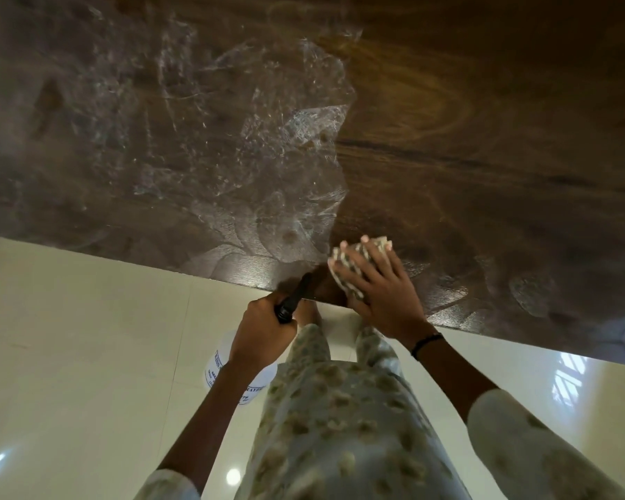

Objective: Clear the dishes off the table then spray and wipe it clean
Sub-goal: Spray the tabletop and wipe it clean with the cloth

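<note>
Stage: wiping is going on; spraying looks at least partly done, judging by the wet film.
Surface (484, 120): dark wood top, filling the far half of the view; no dishes are showing on the part in view, so clearing looks done there.
Wet area: whitish streaky film is covering the left and middle of the surface, with swirl marks in it.
Dry-looking area: right and far right are showing bare wood grain with a warm glare; a few faint smears are sitting near the right edge.
Right hand (379, 279): lying flat with fingers spread, pressing the cloth (343, 272) onto the surface at the near edge, right at the border between film and bare wood; grip is open, palm down.
Cloth: patterned, bunched under the palm, peeking out past the fingertips and on the left side.
Left hand (260, 330): curling round the black trigger head of the spray bottle (231, 369), grip closed on it.
Spray bottle: white body hanging below the near edge of the surface, over the floor (69, 355), nozzle pointing up toward the edge.
Done: dishes off, spray applied to the left and middle.
Left: filmy left and middle patch is wanting a wipe-through; whether the right side is needing spray, cannot tell.
Risk: streaks drying in before the cloth is reaching them.
</note>
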A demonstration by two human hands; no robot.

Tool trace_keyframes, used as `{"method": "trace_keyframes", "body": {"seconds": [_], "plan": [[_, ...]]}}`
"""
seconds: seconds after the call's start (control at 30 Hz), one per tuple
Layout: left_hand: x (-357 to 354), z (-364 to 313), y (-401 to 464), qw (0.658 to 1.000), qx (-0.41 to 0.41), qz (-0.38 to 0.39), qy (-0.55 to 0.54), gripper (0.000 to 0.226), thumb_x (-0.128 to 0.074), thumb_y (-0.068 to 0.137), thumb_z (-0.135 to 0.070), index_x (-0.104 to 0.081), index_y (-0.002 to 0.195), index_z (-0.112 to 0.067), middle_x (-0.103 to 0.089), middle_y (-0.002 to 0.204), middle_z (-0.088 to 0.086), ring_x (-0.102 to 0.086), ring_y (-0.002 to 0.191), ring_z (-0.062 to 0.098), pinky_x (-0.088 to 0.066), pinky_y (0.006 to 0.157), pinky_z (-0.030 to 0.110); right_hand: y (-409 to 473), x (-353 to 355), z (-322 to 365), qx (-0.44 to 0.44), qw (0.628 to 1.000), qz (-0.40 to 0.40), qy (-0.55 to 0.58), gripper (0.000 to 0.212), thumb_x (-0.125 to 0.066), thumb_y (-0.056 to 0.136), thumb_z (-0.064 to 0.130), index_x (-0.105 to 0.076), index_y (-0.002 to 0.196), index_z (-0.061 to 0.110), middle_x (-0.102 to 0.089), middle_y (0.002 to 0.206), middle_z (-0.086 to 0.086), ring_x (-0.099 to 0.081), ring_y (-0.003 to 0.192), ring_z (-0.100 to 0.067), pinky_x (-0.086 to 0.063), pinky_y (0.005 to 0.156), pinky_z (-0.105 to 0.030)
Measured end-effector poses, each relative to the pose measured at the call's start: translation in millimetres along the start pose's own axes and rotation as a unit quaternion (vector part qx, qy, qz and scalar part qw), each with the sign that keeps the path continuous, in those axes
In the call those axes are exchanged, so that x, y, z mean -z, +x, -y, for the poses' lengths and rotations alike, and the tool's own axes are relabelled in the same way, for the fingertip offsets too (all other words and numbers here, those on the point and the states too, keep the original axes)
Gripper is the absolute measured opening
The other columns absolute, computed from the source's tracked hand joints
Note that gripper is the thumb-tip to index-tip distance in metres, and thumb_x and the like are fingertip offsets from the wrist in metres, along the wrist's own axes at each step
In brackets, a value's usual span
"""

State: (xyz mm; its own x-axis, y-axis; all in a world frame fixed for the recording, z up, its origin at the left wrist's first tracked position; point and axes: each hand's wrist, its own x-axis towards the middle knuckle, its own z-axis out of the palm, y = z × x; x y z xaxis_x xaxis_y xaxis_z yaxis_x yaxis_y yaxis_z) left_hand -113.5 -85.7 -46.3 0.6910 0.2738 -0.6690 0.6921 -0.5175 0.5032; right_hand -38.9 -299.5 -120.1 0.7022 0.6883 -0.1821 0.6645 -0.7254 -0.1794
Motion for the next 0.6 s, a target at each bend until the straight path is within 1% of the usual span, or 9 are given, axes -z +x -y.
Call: {"method": "trace_keyframes", "body": {"seconds": [0.07, 0.1, 0.13, 0.23, 0.3, 0.37, 0.43, 0.5, 0.6], "plan": [[4, 4, 4, 1.0, -0.002, 0.006, 0.011, 0.027, -0.051, 0.061, -0.017, -0.066, 0.083, -0.012, -0.068, 0.071, 0.014, -0.061, 0.069, 0.037, -0.054, 0.067, 0.05, 23, 3, 22, -0.066, 0.997, -0.008, 0.023, 0.059, -0.041, 0.093, 0.041, -0.033, 0.151, 0.032, -0.027, 0.16, -0.002, -0.017, 0.149, -0.031, -0.015, 0.119, -0.053], [6, 6, 6, 1.0, -0.002, 0.009, 0.018, 0.028, -0.05, 0.061, -0.018, -0.066, 0.083, -0.012, -0.068, 0.071, 0.013, -0.061, 0.069, 0.037, -0.054, 0.067, 0.049, 31, 2, 35, -0.067, 0.997, -0.007, 0.033, 0.058, -0.04, 0.093, 0.042, -0.034, 0.15, 0.031, -0.027, 0.16, -0.002, -0.018, 0.149, -0.032, -0.016, 0.119, -0.054], [8, 7, 7, 1.0, -0.002, 0.011, 0.025, 0.029, -0.049, 0.06, -0.018, -0.066, 0.084, -0.012, -0.068, 0.072, 0.013, -0.062, 0.069, 0.036, -0.054, 0.068, 0.048, 35, -1, 45, -0.045, 0.998, -0.003, 0.035, 0.057, -0.04, 0.094, 0.043, -0.036, 0.149, 0.03, -0.028, 0.16, -0.003, -0.019, 0.148, -0.033, -0.015, 0.119, -0.054], [13, 12, 10, 0.999, -0.001, 0.016, 0.038, 0.031, -0.048, 0.059, -0.019, -0.066, 0.083, -0.012, -0.069, 0.072, 0.011, -0.062, 0.07, 0.036, -0.054, 0.068, 0.046, 20, -11, 55, 0.06, 0.998, 0.005, 0.01, 0.052, -0.039, 0.096, 0.043, -0.041, 0.146, 0.028, -0.029, 0.159, -0.004, -0.022, 0.148, -0.034, -0.016, 0.119, -0.053], [16, 16, 11, 0.999, 0.004, 0.018, 0.036, 0.028, -0.049, 0.059, -0.02, -0.065, 0.081, -0.012, -0.068, 0.071, 0.011, -0.062, 0.07, 0.037, -0.054, 0.069, 0.046, 2, -12, 44, 0.091, 0.996, 0.002, -0.012, 0.055, -0.035, 0.097, 0.046, -0.035, 0.149, 0.029, -0.027, 0.16, -0.003, -0.023, 0.147, -0.033, -0.019, 0.119, -0.053], [19, 20, 12, 0.999, 0.006, 0.022, 0.04, 0.022, -0.051, 0.061, -0.018, -0.064, 0.078, -0.012, -0.066, 0.068, 0.011, -0.061, 0.069, 0.037, -0.054, 0.067, 0.046, -8, -10, 28, 0.074, 0.997, -0.003, -0.024, 0.06, -0.036, 0.094, 0.048, -0.029, 0.152, 0.032, -0.023, 0.16, -0.002, -0.02, 0.148, -0.032, -0.018, 0.118, -0.053], [22, 24, 12, 0.998, 0.008, 0.02, 0.054, 0.013, -0.054, 0.066, -0.012, -0.062, 0.077, -0.01, -0.063, 0.065, 0.012, -0.059, 0.067, 0.038, -0.053, 0.065, 0.043, -8, -7, 17, 0.034, 0.999, -0.014, -0.02, 0.062, -0.04, 0.092, 0.046, -0.028, 0.152, 0.033, -0.029, 0.159, -0.003, -0.02, 0.147, -0.032, -0.015, 0.119, -0.051], [24, 27, 13, 0.998, 0.015, 0.01, 0.055, 0.012, -0.053, 0.067, -0.006, -0.061, 0.076, -0.007, -0.062, 0.065, 0.015, -0.057, 0.066, 0.04, -0.05, 0.062, 0.041, -5, -5, 14, 0.013, 1.0, -0.018, -0.015, 0.062, -0.041, 0.092, 0.045, -0.029, 0.151, 0.033, -0.032, 0.158, -0.003, -0.02, 0.147, -0.032, -0.016, 0.119, -0.051], [29, 33, 15, 0.999, 0.016, 0.0, 0.05, 0.014, -0.052, 0.065, -0.011, -0.061, 0.074, -0.007, -0.061, 0.063, 0.015, -0.056, 0.066, 0.04, -0.046, 0.059, 0.035, 0, -6, 15, 0.014, 1.0, -0.011, -0.012, 0.061, -0.041, 0.092, 0.044, -0.03, 0.152, 0.033, -0.027, 0.16, -0.003, -0.019, 0.148, -0.032, -0.018, 0.119, -0.052]]}}
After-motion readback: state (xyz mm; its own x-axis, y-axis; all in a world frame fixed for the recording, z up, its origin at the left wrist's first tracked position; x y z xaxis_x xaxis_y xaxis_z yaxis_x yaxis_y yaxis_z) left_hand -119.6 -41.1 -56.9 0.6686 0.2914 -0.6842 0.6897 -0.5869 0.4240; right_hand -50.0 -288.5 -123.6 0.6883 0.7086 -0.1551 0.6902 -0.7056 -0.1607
